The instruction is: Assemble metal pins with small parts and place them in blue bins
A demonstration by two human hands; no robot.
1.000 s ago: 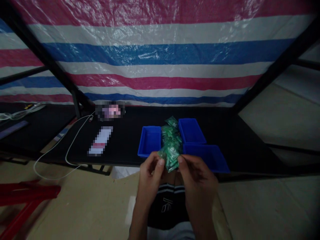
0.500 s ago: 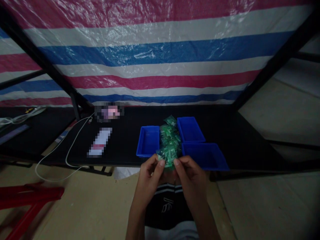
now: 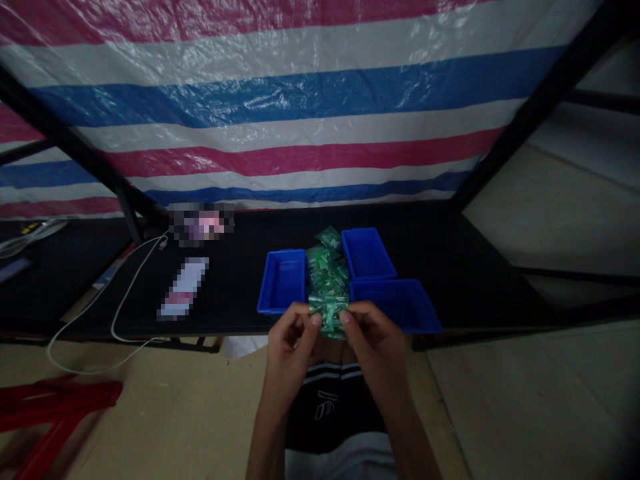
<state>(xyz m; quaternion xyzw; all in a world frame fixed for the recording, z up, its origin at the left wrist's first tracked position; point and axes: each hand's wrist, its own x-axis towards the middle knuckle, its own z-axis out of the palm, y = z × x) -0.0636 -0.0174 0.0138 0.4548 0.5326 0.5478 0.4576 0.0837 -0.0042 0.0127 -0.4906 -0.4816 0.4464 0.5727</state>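
Note:
A small clear packet with green contents is stretched between my two hands at the table's front edge. My left hand pinches its left side between thumb and fingers. On the other side, my right hand has a like pinch on it. Just behind lies a heap of similar green packets. A blue tray stands left of the heap. Two more trays, a rear blue tray and a front blue tray, stand to its right. What exactly is inside the packets is too small to tell.
The black table also bears a blurred white item and a blurred pinkish item. A white cable hangs over its front edge. Behind rises a striped plastic sheet. Red metal legs stand at lower left.
The packet between my hands now faces me more squarely and shows flatter. Both hands keep hold of it. The whole view has shifted slightly, so the table items appear further left.

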